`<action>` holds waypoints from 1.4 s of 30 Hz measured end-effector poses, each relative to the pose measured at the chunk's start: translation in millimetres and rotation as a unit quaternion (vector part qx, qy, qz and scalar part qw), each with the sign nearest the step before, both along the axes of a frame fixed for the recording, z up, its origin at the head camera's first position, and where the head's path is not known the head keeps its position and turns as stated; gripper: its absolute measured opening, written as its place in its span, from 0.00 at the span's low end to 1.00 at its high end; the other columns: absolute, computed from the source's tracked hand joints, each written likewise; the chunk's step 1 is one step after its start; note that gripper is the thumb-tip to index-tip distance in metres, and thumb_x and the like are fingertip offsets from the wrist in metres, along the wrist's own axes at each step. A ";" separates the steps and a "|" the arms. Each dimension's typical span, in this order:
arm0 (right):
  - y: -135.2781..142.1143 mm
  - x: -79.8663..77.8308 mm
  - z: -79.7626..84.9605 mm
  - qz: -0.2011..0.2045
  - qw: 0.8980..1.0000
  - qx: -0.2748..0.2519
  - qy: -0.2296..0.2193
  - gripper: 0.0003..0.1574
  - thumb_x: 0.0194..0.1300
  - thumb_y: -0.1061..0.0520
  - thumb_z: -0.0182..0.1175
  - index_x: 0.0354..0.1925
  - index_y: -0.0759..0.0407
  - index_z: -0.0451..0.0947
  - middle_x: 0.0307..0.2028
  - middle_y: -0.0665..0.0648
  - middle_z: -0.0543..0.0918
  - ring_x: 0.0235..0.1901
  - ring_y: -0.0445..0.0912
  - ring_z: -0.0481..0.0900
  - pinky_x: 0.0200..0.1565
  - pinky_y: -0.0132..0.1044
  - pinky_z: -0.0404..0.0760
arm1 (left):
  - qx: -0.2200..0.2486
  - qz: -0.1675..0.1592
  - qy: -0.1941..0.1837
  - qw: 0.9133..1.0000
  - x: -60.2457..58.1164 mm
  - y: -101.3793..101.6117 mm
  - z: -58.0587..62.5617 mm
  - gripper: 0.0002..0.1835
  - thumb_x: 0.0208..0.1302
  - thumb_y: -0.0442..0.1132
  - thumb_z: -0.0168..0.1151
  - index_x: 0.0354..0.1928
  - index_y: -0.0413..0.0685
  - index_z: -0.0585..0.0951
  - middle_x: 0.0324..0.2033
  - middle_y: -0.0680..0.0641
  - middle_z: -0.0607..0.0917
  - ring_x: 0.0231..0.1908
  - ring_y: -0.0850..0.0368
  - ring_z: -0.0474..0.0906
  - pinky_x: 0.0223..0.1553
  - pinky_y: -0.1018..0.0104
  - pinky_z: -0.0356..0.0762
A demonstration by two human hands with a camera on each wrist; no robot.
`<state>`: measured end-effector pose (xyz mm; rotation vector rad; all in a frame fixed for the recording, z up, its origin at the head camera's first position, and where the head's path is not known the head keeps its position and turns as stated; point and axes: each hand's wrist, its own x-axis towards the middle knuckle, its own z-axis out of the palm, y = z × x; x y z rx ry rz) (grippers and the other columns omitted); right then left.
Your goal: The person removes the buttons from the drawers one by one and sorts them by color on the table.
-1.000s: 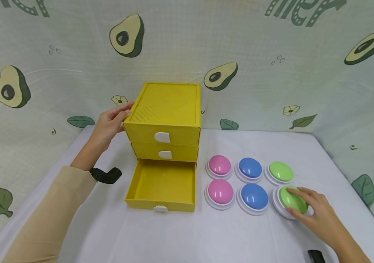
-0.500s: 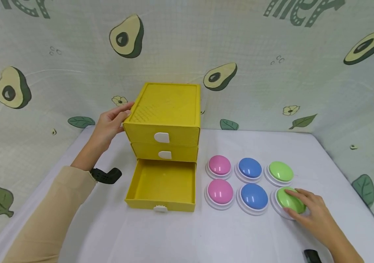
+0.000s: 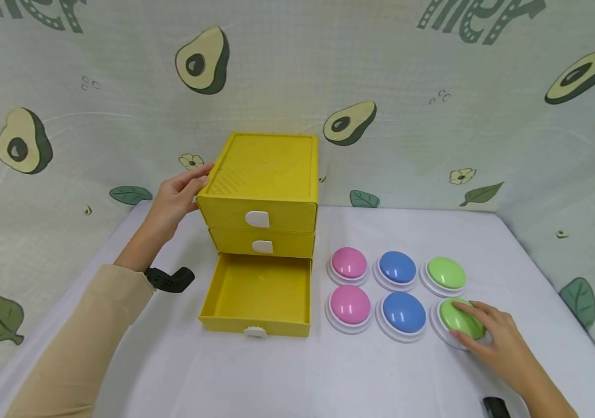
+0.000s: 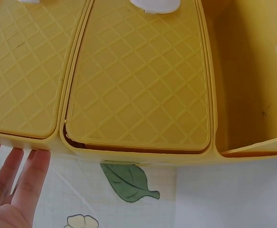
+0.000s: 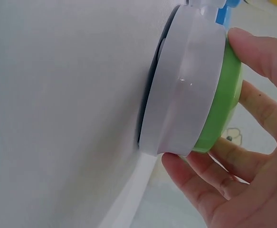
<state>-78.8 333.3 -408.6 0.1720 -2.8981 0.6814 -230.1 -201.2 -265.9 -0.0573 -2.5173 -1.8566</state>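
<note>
My left hand point(image 3: 174, 200) rests on the left side of a yellow drawer cabinet point(image 3: 266, 165), its fingers fairly straight against the wall. The left wrist view shows the fingertips point(image 4: 31, 166) touching the cabinet's edge beside two closed drawer fronts. The bottom drawer point(image 3: 260, 325) is pulled out. At the right, my right hand point(image 3: 501, 342) grips the nearer green push button point(image 3: 459, 319), which has a white base. In the right wrist view the thumb point(image 5: 257, 47) is at the green dome's edge, while other fingers reach the base's opposite side. The button is on the tablecloth or very close to it.
Left of the held button stand two pink buttons point(image 3: 349, 305) and two blue buttons point(image 3: 404, 312). Another green button point(image 3: 446, 273) stands just behind it. The white-covered table point(image 3: 287, 377) meets an avocado-print cloth point(image 3: 276, 69) at the back.
The right hand and the green button shifted slightly left and settled lower early on, then stayed nearly still. The left hand and drawer cabinet have not moved.
</note>
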 end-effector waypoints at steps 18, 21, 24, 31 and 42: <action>-4.5 2.4 7.8 -0.010 1.000 -0.002 -0.017 0.35 0.58 0.47 0.64 0.59 0.61 0.69 0.59 0.76 0.62 0.54 0.72 0.57 0.44 0.71 0.61 | -0.004 -0.002 0.008 1.000 0.7 -0.7 0.0 0.27 0.68 0.56 0.47 0.68 0.62 0.64 0.69 0.53 0.62 0.60 0.58 0.68 0.62 0.51 0.68; -11.5 3.5 12.4 -0.004 1.000 -0.013 0.007 0.32 0.58 0.49 0.64 0.57 0.61 0.71 0.60 0.75 0.63 0.55 0.71 0.57 0.45 0.72 0.60 | -0.005 -0.002 0.009 1.000 1.5 -0.8 0.3 0.27 0.68 0.56 0.47 0.68 0.62 0.63 0.69 0.53 0.62 0.60 0.57 0.67 0.62 0.52 0.68; -21.9 6.3 19.7 0.001 1.000 -0.016 0.021 0.30 0.59 0.50 0.64 0.57 0.60 0.72 0.60 0.72 0.63 0.56 0.70 0.58 0.46 0.72 0.60 | -0.003 -0.002 0.007 1.000 1.3 -0.4 0.2 0.27 0.68 0.56 0.47 0.68 0.62 0.63 0.69 0.53 0.62 0.60 0.58 0.67 0.61 0.52 0.68; -52.8 15.0 47.0 0.033 0.998 -0.030 0.046 0.30 0.56 0.51 0.66 0.57 0.51 0.73 0.60 0.63 0.67 0.58 0.62 0.62 0.45 0.69 0.67 | 0.002 -0.005 0.005 1.000 0.3 0.5 -0.5 0.27 0.69 0.55 0.47 0.68 0.61 0.63 0.69 0.53 0.62 0.60 0.58 0.68 0.61 0.52 0.68; -121.0 11.9 64.6 0.162 0.980 0.027 0.112 0.27 0.50 0.50 0.70 0.51 0.43 0.77 0.47 0.42 0.78 0.47 0.40 0.75 0.42 0.36 0.83 | 0.002 -0.008 0.007 1.000 1.3 -0.8 -1.1 0.27 0.68 0.55 0.47 0.68 0.62 0.63 0.69 0.53 0.62 0.61 0.56 0.66 0.62 0.51 0.67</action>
